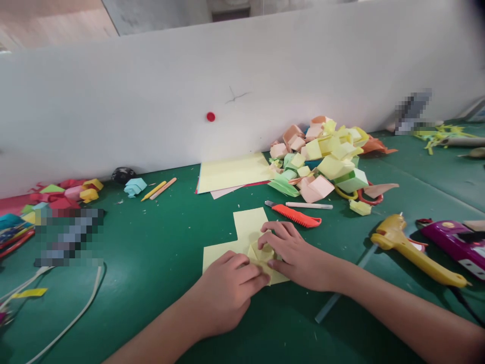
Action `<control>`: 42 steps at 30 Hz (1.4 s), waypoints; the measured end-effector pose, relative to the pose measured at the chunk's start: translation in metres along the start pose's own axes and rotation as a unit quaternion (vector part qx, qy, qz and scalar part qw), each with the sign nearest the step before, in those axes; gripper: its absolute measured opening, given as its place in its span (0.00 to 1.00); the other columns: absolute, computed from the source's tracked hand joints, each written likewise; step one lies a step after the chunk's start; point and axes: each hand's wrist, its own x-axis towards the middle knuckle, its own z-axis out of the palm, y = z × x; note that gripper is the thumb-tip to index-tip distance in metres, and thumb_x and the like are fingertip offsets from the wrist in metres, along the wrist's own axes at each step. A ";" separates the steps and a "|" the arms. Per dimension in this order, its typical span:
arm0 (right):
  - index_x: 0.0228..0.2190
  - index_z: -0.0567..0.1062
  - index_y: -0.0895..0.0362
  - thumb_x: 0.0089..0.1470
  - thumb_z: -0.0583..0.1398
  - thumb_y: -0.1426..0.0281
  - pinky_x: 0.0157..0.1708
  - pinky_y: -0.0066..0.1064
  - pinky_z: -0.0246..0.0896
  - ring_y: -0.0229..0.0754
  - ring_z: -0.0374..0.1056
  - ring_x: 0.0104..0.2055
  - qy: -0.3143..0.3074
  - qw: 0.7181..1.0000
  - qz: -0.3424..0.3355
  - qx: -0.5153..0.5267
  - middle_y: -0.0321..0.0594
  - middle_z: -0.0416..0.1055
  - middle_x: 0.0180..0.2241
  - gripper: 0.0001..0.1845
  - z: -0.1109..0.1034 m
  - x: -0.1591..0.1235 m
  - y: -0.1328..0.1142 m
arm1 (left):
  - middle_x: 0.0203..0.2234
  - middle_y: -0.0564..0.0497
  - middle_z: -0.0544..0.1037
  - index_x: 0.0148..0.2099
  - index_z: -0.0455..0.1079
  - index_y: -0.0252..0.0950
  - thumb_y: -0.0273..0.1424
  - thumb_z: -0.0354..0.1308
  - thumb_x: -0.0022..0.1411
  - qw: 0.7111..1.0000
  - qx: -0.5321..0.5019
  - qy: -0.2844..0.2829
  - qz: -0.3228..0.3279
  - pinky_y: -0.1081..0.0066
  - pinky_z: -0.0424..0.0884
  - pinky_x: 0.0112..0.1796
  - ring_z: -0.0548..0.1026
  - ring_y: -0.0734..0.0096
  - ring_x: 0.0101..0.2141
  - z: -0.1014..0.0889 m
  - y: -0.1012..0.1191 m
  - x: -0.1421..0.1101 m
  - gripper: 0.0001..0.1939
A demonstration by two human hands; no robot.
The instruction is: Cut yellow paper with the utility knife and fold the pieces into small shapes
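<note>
A small folded piece of pale yellow paper (261, 254) sits between my hands near the table's middle. My left hand (229, 288) is closed, its fingertips pressing the near side of the paper fold. From the right, my right hand (297, 257) curls its fingers and thumb around the same fold. Flat pale yellow paper (250, 222) lies under both hands, with corners showing at the top and left; whether it is one sheet or more I cannot tell. Just beyond my right hand are an orange box cutter (297, 216) and a white pen (308, 205).
A heap of folded paper shapes (329, 151) stands at the back right, near stacked coloured sheets (233, 172). Rightward lie a yellow glue gun (417, 253) and a purple power strip (456, 242). At left are coloured paper pieces (64, 194) and a white cable (85, 311). A white partition (151, 101) bounds the back.
</note>
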 end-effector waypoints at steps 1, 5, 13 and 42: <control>0.48 0.66 0.51 0.60 0.55 0.73 0.60 0.55 0.51 0.55 0.52 0.60 0.003 1.000 0.004 0.000 0.46 0.56 0.58 0.14 0.000 0.001 0.002 | 0.46 0.49 0.77 0.58 0.67 0.38 0.21 0.50 0.65 1.000 0.004 0.002 0.002 0.59 0.65 0.44 0.69 0.60 0.43 0.000 0.000 0.000 0.20; 0.48 0.67 0.50 0.61 0.54 0.72 0.61 0.54 0.50 0.54 0.51 0.62 0.013 1.000 0.018 -0.003 0.45 0.56 0.58 0.14 0.000 0.003 0.009 | 0.47 0.50 0.77 0.58 0.67 0.38 0.20 0.50 0.64 1.000 0.011 0.012 0.005 0.60 0.65 0.44 0.69 0.61 0.42 0.000 0.001 0.000 0.21; 0.48 0.69 0.51 0.61 0.58 0.65 0.60 0.53 0.52 0.55 0.54 0.60 0.028 0.999 0.024 -0.015 0.45 0.59 0.57 0.13 0.002 0.003 0.010 | 0.52 0.49 0.76 0.57 0.68 0.38 0.20 0.51 0.63 0.999 0.009 0.029 0.010 0.61 0.66 0.46 0.70 0.62 0.45 0.000 -0.001 0.000 0.22; 0.46 0.78 0.47 0.67 0.52 0.71 0.56 0.48 0.61 0.51 0.59 0.58 0.027 0.995 -0.087 -0.044 0.44 0.64 0.54 0.17 -0.010 0.003 0.028 | 0.58 0.44 0.73 0.47 0.74 0.36 0.23 0.50 0.66 0.996 0.006 0.077 0.041 0.56 0.70 0.47 0.74 0.60 0.45 -0.001 -0.005 -0.005 0.13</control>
